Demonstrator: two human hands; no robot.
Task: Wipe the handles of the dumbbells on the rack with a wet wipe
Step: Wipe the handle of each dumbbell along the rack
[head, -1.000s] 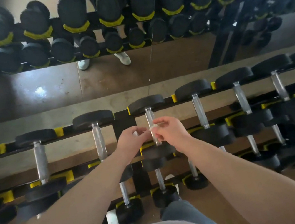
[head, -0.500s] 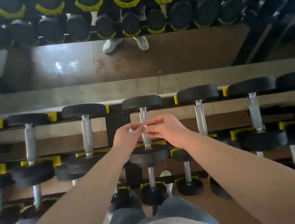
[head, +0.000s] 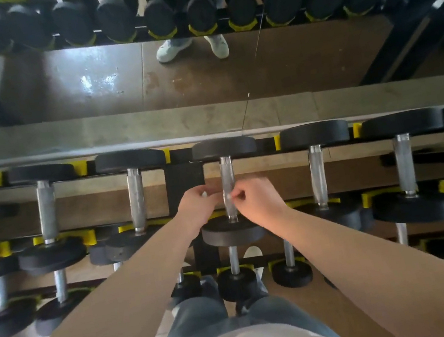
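Observation:
A dumbbell with black round heads and a metal handle (head: pixel 227 173) lies on the top tier of the rack (head: pixel 184 180), straight ahead of me. My left hand (head: pixel 196 208) and my right hand (head: pixel 260 201) sit on either side of that handle, about halfway along it. Each hand pinches an end of a small white wet wipe (head: pixel 228 196). Only small bits of the wipe show between the fingers, and it appears to pass around the handle. More dumbbells with bare metal handles lie left (head: pixel 136 200) and right (head: pixel 318 175) on the same tier.
Lower tiers hold smaller dumbbells (head: pixel 236 280) near my knees. Yellow cradles (head: pixel 79 168) mark each slot. A mirror (head: pixel 199 72) behind the rack reflects the floor, white shoes and the dumbbell ends. A black rack post (head: pixel 400 44) slants at the upper right.
My view has tilted down and squared up to the rack. Both hands stay pinched at the same central handle, shifted a little along it.

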